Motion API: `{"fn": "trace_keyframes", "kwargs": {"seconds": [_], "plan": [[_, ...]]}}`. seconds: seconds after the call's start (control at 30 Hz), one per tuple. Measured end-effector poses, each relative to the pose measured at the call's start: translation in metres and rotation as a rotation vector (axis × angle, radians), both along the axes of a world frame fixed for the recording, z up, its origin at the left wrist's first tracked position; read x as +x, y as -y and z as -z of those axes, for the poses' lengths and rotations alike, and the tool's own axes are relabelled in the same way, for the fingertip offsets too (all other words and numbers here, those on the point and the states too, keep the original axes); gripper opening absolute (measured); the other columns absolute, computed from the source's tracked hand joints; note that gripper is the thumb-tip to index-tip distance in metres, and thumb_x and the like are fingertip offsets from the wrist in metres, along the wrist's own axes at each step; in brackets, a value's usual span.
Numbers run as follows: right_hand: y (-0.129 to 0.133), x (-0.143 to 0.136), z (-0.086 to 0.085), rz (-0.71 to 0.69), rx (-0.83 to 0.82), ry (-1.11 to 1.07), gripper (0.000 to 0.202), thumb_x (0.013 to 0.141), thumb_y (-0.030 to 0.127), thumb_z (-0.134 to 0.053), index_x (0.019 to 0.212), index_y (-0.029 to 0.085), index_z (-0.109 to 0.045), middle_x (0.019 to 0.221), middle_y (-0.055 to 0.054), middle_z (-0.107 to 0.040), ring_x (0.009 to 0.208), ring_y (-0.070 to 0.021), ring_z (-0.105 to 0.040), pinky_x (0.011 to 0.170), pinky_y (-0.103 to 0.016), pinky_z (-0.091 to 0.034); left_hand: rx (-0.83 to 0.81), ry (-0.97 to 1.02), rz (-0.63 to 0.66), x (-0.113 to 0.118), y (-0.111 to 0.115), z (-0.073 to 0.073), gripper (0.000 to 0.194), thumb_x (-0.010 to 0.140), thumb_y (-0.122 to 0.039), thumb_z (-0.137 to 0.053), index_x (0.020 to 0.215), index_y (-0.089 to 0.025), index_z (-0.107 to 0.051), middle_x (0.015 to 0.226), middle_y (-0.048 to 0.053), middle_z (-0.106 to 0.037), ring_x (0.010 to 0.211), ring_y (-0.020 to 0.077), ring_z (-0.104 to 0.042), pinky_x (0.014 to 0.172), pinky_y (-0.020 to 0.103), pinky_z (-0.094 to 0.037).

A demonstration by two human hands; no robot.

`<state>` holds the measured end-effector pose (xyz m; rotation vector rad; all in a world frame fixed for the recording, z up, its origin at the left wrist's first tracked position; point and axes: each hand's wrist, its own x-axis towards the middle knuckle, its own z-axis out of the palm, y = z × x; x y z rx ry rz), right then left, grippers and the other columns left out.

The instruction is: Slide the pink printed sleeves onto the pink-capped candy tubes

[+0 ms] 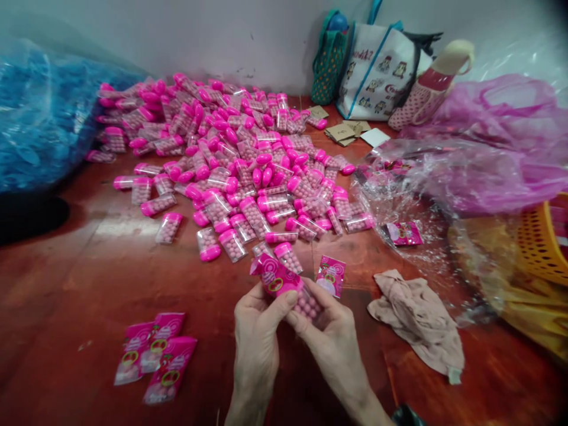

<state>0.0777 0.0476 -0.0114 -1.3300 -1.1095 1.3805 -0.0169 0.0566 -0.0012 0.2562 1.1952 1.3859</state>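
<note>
My left hand (257, 328) pinches a pink printed sleeve (276, 277) between thumb and fingers. My right hand (332, 334) is closed around a clear candy container (307, 305) filled with round pink candies. The container and the sleeve meet between my hands; how far one sits inside the other is hard to tell. A flat printed sleeve (332, 276) lies just beyond my right hand. Ahead of my hands spreads a large heap of candy containers (248, 171) with bright pink caps. Three sleeved packs (171, 370) rest on the floor to the left.
A crumpled beige cloth (417, 319) lies on the right. Behind it are clear plastic bags (426, 177), a pink bag (501, 118) and a yellow basket (539, 242). Blue plastic (48, 118) bulges at the left. A white tote bag (377, 71) stands by the wall.
</note>
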Motion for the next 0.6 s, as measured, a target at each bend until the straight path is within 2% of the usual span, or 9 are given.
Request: {"fn": "trace_keyframes", "kwargs": {"seconds": [0.07,0.2,0.3,0.37,0.47,0.6], "plan": [[-0.004,0.003,-0.003,-0.019,-0.136,-0.183,0.042,0.072,0.021,-0.07,0.113,0.02,-0.061,0.093,-0.004,-0.07,0.08,-0.0184,-0.067,0.071,-0.029,-0.055,0.02,0.0,0.038,0.001,0.001,-0.002,0.019,0.062,-0.012,-0.075,0.08,-0.017,-0.072,0.073,0.001,-0.073,0.067,0.0113,-0.064,0.068,0.02,-0.051],[-0.009,0.007,-0.011,-0.041,-0.246,-0.341,0.044,0.067,0.018,-0.076,0.109,0.021,-0.063,0.091,-0.001,-0.068,0.077,-0.0125,-0.062,0.068,-0.02,-0.051,0.048,-0.013,0.044,0.0,0.002,-0.006,0.018,0.066,-0.015,-0.073,0.084,-0.015,-0.072,0.073,0.003,-0.072,0.068,0.0137,-0.064,0.07,0.024,-0.052],[-0.009,0.01,-0.011,-0.143,-0.298,-0.438,0.046,0.073,0.022,-0.072,0.116,0.02,-0.057,0.071,0.003,-0.062,0.055,-0.0067,-0.054,0.051,-0.016,-0.045,0.036,0.032,0.084,-0.003,0.002,-0.006,0.013,0.069,-0.016,-0.07,0.081,-0.014,-0.071,0.062,0.001,-0.068,0.05,0.011,-0.059,0.06,0.025,-0.054],[-0.009,0.012,-0.011,-0.198,-0.299,-0.486,0.046,0.08,0.025,-0.066,0.123,0.019,-0.051,0.06,0.005,-0.056,0.048,-0.0052,-0.047,0.047,-0.016,-0.04,0.032,0.083,0.129,-0.005,0.002,-0.005,0.011,0.071,-0.018,-0.068,0.081,-0.014,-0.069,0.057,0.0,-0.064,0.039,0.0099,-0.054,0.049,0.027,-0.053],[-0.009,0.014,-0.012,-0.225,-0.288,-0.468,0.048,0.084,0.027,-0.061,0.128,0.018,-0.045,0.058,0.005,-0.054,0.048,-0.0055,-0.046,0.048,-0.017,-0.038,0.032,0.108,0.149,-0.004,0.0,-0.004,0.009,0.073,-0.017,-0.065,0.081,-0.013,-0.068,0.054,-0.001,-0.061,0.033,0.0106,-0.051,0.04,0.027,-0.051],[-0.008,0.011,-0.015,-0.217,-0.251,-0.276,0.045,0.084,0.031,-0.06,0.125,0.02,-0.047,0.059,0.005,-0.053,0.046,-0.0061,-0.046,0.044,-0.017,-0.039,0.003,0.054,0.124,0.003,0.0,-0.007,0.01,0.074,-0.019,-0.065,0.08,-0.013,-0.068,0.051,-0.002,-0.06,0.031,0.0103,-0.048,0.027,0.021,-0.041]]}}
